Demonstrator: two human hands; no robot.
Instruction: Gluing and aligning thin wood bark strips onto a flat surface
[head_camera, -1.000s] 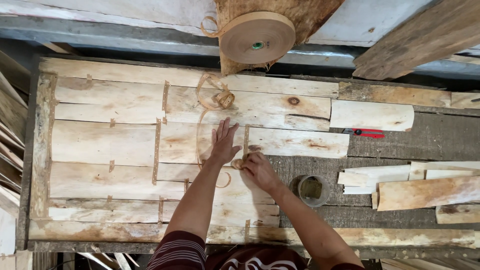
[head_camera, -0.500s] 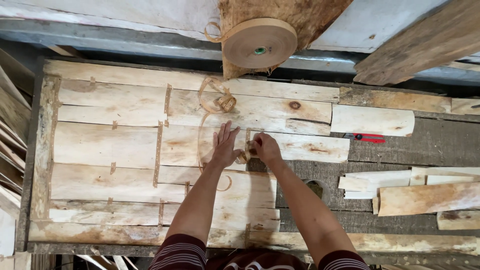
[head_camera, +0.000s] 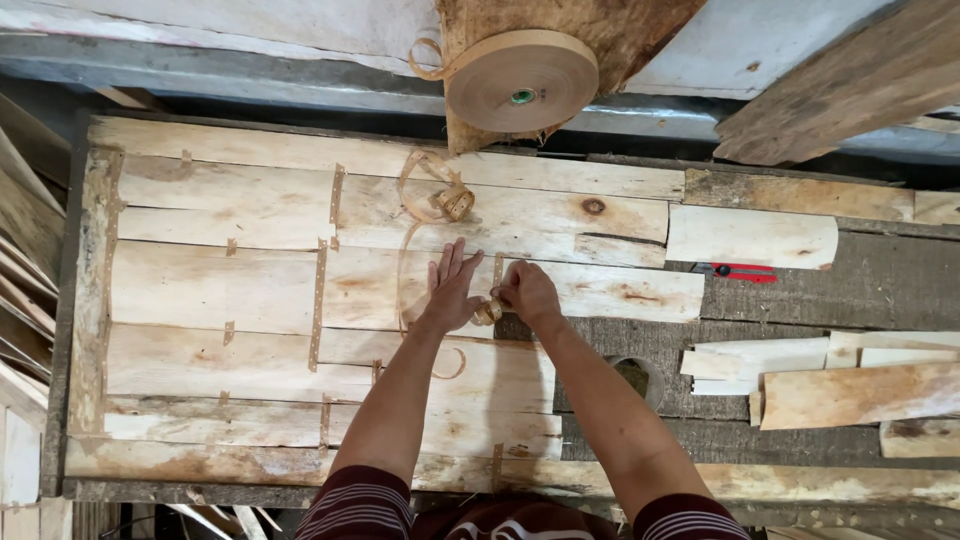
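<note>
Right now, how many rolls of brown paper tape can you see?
3. A big roll hangs above the bench; a small curled roll lies on the veneer sheets; a tiny roll sits between the left hand and right hand. Others may be hidden.

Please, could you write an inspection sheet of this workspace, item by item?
Surface: rough wooden workbench, mostly covered by thin wood sheets joined with tape strips.
Job's things: small tape roll between both hands; loose tape curl above.
Clutter: red cutter, veneer offcuts at right.
Grips: left hand flat on the sheet; right hand closed on the small roll.
Cables: nothing seen.
Surroundings: large tape reel above, planks at the edges.
</note>
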